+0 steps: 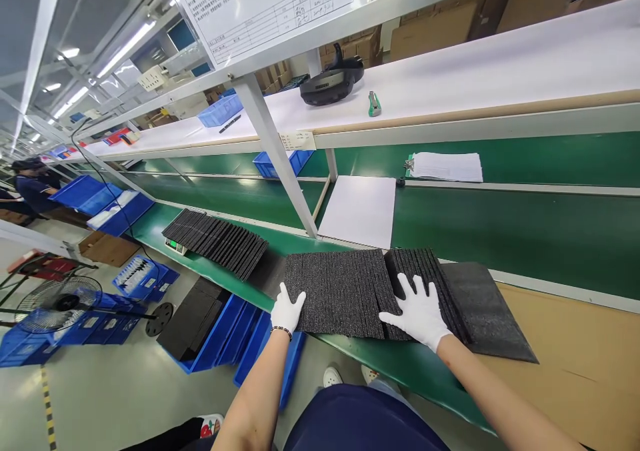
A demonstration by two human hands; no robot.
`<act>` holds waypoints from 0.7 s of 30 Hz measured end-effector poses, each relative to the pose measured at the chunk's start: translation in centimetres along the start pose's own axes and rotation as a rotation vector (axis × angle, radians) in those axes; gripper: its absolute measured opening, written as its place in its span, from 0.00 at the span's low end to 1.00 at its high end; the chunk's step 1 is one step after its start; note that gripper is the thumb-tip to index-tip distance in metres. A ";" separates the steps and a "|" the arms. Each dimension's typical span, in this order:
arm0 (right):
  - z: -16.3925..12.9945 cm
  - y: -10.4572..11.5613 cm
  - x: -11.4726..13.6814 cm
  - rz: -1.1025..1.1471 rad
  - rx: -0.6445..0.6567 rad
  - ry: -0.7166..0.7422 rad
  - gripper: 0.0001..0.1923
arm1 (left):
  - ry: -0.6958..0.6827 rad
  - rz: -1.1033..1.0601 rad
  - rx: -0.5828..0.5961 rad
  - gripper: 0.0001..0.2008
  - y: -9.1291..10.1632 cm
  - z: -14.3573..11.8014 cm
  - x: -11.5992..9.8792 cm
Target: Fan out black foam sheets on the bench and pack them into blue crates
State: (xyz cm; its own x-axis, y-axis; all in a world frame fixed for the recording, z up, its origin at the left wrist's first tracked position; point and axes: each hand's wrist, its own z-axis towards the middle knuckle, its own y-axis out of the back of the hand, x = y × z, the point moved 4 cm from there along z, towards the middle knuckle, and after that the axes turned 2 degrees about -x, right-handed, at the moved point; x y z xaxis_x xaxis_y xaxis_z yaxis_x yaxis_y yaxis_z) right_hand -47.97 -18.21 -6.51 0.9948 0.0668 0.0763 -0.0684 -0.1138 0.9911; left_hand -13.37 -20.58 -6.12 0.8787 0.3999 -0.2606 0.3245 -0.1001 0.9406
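A row of black foam sheets (340,291) stands on edge, packed side by side, on the green bench. My left hand (287,309), in a white glove, touches the row's left end with thumb and fingers apart. On the right, my gloved right hand (419,309) lies spread over the sheets, near a gap where a second group of foam sheets (425,264) leans to the right. Beyond it a flat black foam sheet (487,311) rests on brown cardboard. Further left, another leaning row of black foam sheets (215,241) sits by a scale with a green display (175,245).
Blue crates (210,337) stand on the floor at the left, one holding black sheets. A fan (60,304) is beyond them. A white post (275,151) rises behind the bench. The upper shelf carries a green cutter (374,104) and a black device (333,81). A person (35,187) is far left.
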 end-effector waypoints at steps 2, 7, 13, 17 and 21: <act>-0.1 -0.4 -0.8 -0.029 0.008 0.015 0.34 | -0.006 0.005 -0.004 0.42 0.0 0.0 0.0; -0.5 -1.1 -2.0 -0.114 -0.063 -0.010 0.37 | -0.020 0.012 -0.017 0.42 -0.1 0.1 0.0; -1.1 0.7 0.9 -0.072 -0.188 0.102 0.28 | -0.017 0.032 -0.023 0.43 -0.1 0.0 -0.1; -0.5 1.4 3.5 -0.026 -0.102 0.113 0.22 | -0.018 0.033 -0.019 0.43 0.0 -0.1 -0.1; 0.4 0.9 5.0 0.000 -0.004 0.038 0.33 | -0.012 0.032 -0.014 0.42 0.1 -0.1 -0.1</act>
State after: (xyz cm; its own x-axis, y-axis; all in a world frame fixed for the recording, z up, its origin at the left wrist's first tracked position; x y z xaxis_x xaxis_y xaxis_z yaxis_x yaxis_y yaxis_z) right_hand -43.03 -18.36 -5.32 0.9913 0.1047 0.0802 -0.0686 -0.1096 0.9916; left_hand -13.52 -20.54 -5.99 0.8929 0.3854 -0.2330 0.2914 -0.1001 0.9513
